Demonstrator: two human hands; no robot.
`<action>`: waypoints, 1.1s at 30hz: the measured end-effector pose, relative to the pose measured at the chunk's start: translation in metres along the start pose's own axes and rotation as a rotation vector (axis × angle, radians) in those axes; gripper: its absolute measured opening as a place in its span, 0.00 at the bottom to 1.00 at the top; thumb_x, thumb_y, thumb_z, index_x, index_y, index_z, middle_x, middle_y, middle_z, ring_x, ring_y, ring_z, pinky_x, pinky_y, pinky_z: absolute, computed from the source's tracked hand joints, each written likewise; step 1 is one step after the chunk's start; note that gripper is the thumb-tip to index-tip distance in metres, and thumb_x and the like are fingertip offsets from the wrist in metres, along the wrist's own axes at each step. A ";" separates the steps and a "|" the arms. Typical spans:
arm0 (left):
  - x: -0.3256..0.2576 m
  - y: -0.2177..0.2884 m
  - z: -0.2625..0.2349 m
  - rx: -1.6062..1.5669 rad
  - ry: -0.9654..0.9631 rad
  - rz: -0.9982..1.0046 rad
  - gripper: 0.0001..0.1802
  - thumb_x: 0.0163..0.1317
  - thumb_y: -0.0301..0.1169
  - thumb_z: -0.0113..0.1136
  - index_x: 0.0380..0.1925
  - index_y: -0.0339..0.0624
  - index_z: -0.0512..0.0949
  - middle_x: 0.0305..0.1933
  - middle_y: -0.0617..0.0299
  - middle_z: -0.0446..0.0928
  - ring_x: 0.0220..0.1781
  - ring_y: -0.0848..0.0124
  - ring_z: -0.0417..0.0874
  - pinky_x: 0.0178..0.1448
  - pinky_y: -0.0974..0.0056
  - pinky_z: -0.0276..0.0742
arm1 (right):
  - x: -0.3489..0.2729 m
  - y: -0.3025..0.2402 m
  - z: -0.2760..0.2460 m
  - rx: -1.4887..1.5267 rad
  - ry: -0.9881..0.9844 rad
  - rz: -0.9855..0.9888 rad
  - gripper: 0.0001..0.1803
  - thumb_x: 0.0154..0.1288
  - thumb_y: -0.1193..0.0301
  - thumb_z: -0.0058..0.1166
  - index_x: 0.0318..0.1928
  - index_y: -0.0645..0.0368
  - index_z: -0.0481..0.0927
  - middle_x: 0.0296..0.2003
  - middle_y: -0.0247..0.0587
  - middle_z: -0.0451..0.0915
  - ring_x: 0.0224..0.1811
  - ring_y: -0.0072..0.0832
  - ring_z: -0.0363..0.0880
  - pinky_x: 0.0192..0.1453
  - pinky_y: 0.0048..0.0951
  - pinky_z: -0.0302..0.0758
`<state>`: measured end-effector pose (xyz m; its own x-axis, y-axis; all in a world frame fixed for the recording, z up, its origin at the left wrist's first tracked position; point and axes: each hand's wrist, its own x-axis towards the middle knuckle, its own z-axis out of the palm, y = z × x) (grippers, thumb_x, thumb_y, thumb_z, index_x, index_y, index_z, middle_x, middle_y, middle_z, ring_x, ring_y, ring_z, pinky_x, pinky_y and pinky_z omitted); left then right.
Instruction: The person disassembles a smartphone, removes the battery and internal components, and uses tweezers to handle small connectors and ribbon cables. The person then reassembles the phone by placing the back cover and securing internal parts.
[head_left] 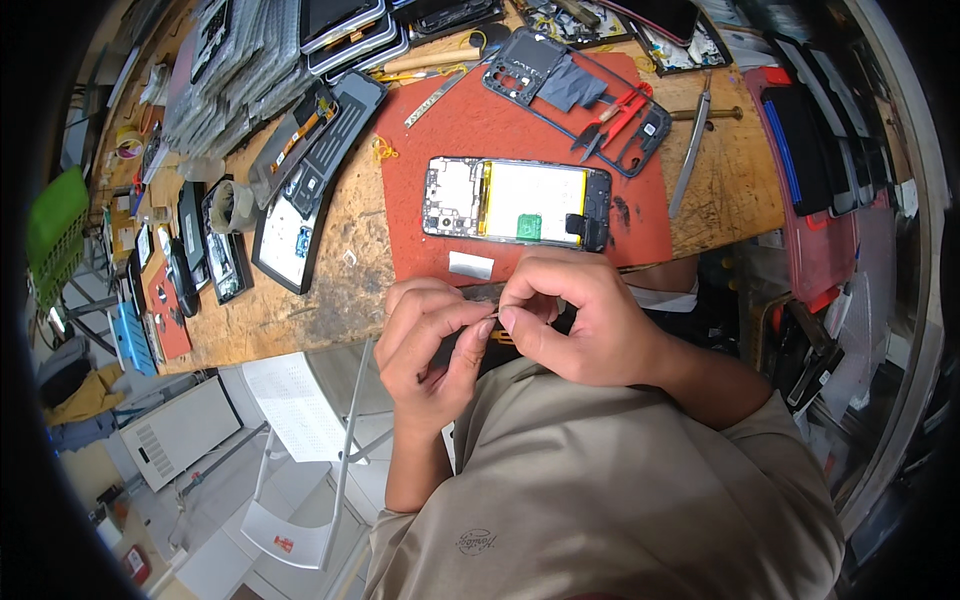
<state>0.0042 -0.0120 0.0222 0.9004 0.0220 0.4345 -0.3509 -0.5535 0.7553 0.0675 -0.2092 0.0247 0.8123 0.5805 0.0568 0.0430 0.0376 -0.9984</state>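
My left hand [432, 345] and my right hand [575, 320] meet close to my chest, just below the wooden bench edge. Their fingertips pinch a very small thin part [493, 318] between them; its kind is too small to tell. An opened phone [516, 202] with its back off lies on the red mat [440, 130] beyond my hands, showing a circuit board and a pale battery. A small white strip [470, 265] lies on the mat near its front edge.
A black phone frame [575, 95] and red-handled cutters [615, 115] lie at the mat's far side. Tweezers [693, 150] rest to the right. Stacked phone parts [300, 170] crowd the bench's left. A red tray [815, 250] stands at right.
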 end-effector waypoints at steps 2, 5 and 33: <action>-0.001 -0.001 0.000 -0.016 0.001 -0.003 0.10 0.56 0.19 0.78 0.38 0.35 0.89 0.37 0.57 0.85 0.42 0.58 0.83 0.48 0.58 0.78 | 0.000 0.000 0.001 -0.008 0.018 -0.029 0.03 0.69 0.81 0.65 0.38 0.64 0.83 0.32 0.34 0.80 0.31 0.19 0.77 0.35 0.25 0.72; -0.001 0.000 -0.001 -0.019 0.004 -0.005 0.10 0.56 0.19 0.78 0.38 0.35 0.89 0.37 0.57 0.85 0.42 0.58 0.83 0.48 0.57 0.79 | 0.001 0.001 0.002 -0.033 0.035 -0.090 0.04 0.67 0.83 0.65 0.37 0.64 0.83 0.32 0.34 0.80 0.31 0.19 0.77 0.34 0.25 0.73; -0.006 0.003 0.003 -0.117 -0.041 -0.060 0.11 0.56 0.20 0.78 0.39 0.37 0.88 0.37 0.56 0.82 0.42 0.59 0.82 0.49 0.58 0.76 | -0.009 0.001 -0.006 -0.257 0.046 -0.223 0.08 0.65 0.80 0.70 0.43 0.64 0.86 0.35 0.41 0.83 0.33 0.33 0.83 0.38 0.33 0.78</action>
<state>-0.0018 -0.0160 0.0206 0.9295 0.0165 0.3685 -0.3220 -0.4512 0.8323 0.0641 -0.2196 0.0231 0.7914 0.5437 0.2795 0.3630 -0.0502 -0.9304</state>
